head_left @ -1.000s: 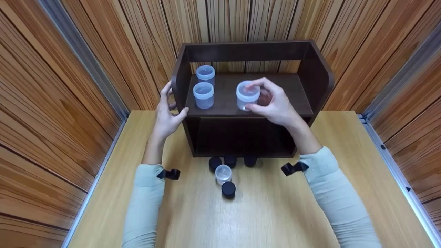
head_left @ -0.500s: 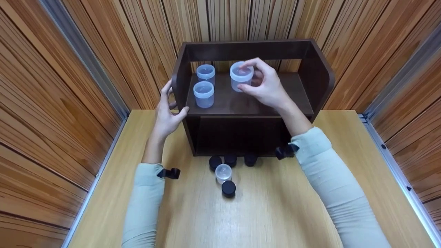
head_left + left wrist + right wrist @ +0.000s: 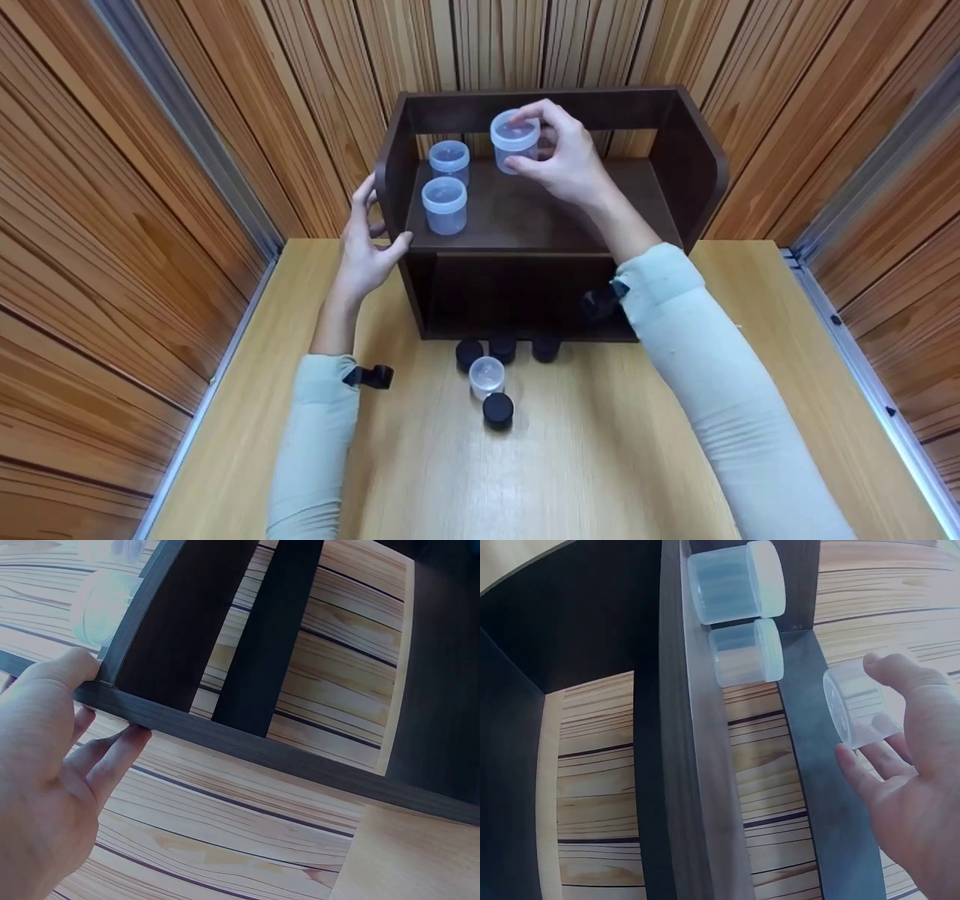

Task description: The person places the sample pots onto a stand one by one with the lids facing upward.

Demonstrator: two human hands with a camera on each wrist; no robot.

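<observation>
My right hand [image 3: 566, 161] pinches a clear plastic jar [image 3: 515, 150] with a frosted lid, holding it raised over the upper shelf. In the right wrist view, thumb and fingers lie on opposite sides of that jar [image 3: 859, 706]. Two similar lidded jars stand at the left end of the upper shelf, a front jar [image 3: 445, 206] and a back jar [image 3: 449, 161]. With its thumb at the front edge and its fingers along the outer face, my left hand [image 3: 365, 247] grips the left side panel of the dark brown shelf unit [image 3: 540, 221].
Before the unit, on the wooden table [image 3: 480, 487], stand several black-lidded containers, the nearest a black one [image 3: 498, 410]. A small clear jar [image 3: 487, 377] is among them. The lower compartment [image 3: 525, 296] faces forward. Wood-plank walls [image 3: 495, 45] enclose the back and sides.
My right hand has carried the jar up, back and a little left, from near the shelf's front edge towards the back rail. The left hand has stayed on the side panel.
</observation>
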